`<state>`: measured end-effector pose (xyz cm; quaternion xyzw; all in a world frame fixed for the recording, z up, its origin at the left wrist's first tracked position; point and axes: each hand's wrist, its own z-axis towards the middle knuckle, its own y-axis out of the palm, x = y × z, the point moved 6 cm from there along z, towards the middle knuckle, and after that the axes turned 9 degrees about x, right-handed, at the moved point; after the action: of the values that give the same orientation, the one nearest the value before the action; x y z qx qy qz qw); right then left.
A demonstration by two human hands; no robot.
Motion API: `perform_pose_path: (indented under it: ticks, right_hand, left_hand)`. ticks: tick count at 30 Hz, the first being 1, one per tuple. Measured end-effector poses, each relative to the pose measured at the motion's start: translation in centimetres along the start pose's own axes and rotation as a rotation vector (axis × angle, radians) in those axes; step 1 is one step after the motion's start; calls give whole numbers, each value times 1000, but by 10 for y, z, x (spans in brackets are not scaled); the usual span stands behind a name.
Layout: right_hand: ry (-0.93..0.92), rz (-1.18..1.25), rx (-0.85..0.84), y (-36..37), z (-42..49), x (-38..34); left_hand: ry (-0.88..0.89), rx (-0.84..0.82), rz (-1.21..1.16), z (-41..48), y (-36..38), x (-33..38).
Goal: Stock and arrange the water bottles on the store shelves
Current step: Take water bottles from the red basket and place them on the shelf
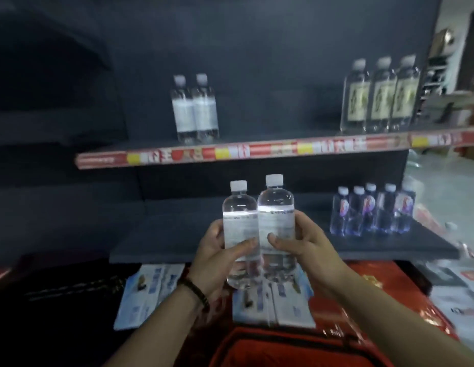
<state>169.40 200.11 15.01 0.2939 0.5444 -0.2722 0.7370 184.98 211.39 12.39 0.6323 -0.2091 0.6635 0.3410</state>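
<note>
In the head view, both hands are raised in front of the lower shelf (164,247), each wrapped round a clear, white-capped water bottle; the left hand (217,255) grips the left bottle (239,218) with its fingers curled behind and its thumb across the white label; the right hand (304,242) grips the right bottle (276,213) the same way, thumb on the label; the two bottles stand upright and touch side by side, the right one a little higher; a dark beaded bracelet (196,290) circles the left wrist; on the upper shelf (257,151), behind its red price strip, a pair of white-labelled bottles (194,109) stands left of centre and three yellow-labelled bottles (381,99) stand at the right end; a cluster of blue-tinted bottles (373,210) sits at the right of the lower shelf, well apart from the hands; a red container (283,348) lies below the forearms.
</note>
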Motion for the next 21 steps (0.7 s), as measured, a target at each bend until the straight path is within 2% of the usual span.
perform_pose_path:
  ticks: [6,12,17,21]
  right_hand:
    - [-242,-111,-72,76,75,-107]
    - [-374,-151,-3,140,174,-169]
    - [-411,-317,82,173,259,-183]
    - [-365,-453,111,189,300,-160]
  left_hand:
    - [283,112,18,56,-47,134]
    - [453,209,118,127,-84,234]
    - [541,347,239,203,-112,266]
    - [522,439,339,253,-134,255]
